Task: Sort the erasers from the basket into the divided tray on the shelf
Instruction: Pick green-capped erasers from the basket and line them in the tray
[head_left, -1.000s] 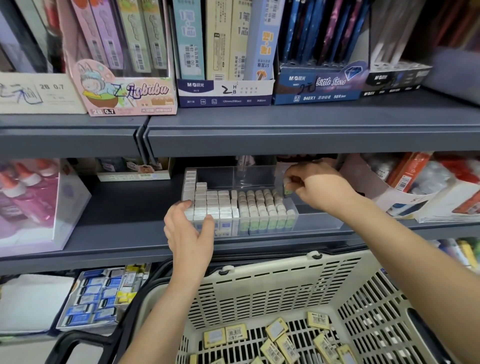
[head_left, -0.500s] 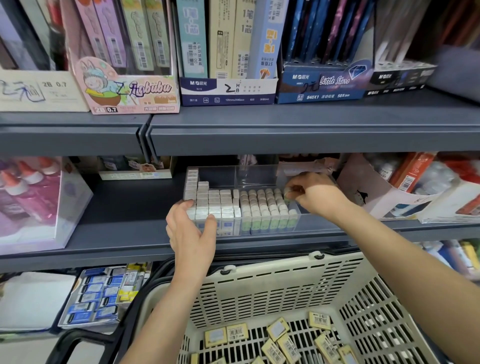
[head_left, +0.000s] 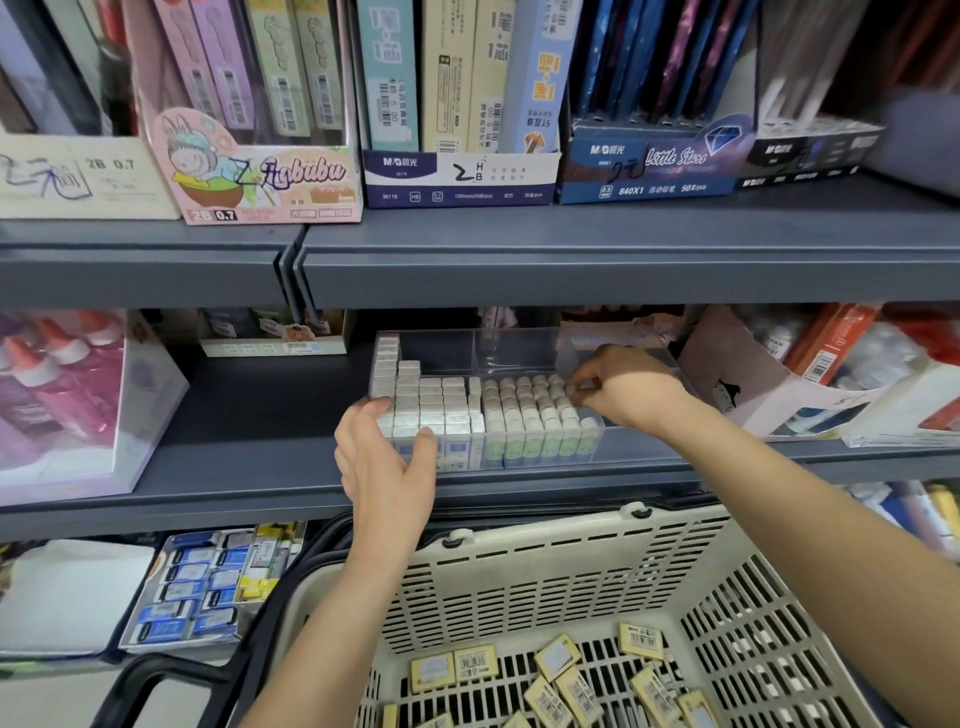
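Currently on the grey shelf (head_left: 234, 415): one clear divided tray (head_left: 519, 348), set at the front edge, just above the basket (head_left: 571, 566).

Tray contents:
- **Left compartment:** white erasers (head_left: 431, 410) stand on end in tight rows, and the leftmost row reaches the back wall.
- **Middle compartment:** green-sleeved erasers (head_left: 524, 415), also upright, fill its front part.
- **Right compartment:** mostly hidden behind the right hand.

Left hand (head_left: 384, 467): fingers curl over the tray's front-left corner, with the tips on the white erasers and the thumb against the clear front wall. It grips the tray.

Right hand (head_left: 628, 395): fingers are bent close, with thumb and fingertips pinching one small eraser (head_left: 571, 389) at the right edge of the green-sleeved rows. Whether it touches its neighbours cannot be told.

Basket: cream slotted plastic, below the shelf. Yellow erasers (head_left: 475, 662) with barcode labels lie loose and scattered on its floor.

Also present:
- Pink bottles (head_left: 62, 395) stand boxed at the shelf's left end, well apart from the tray.
- Lead boxes (head_left: 457, 176) sit on the level above.
- Blue packs (head_left: 197, 587) sit on the level below, left of the basket.
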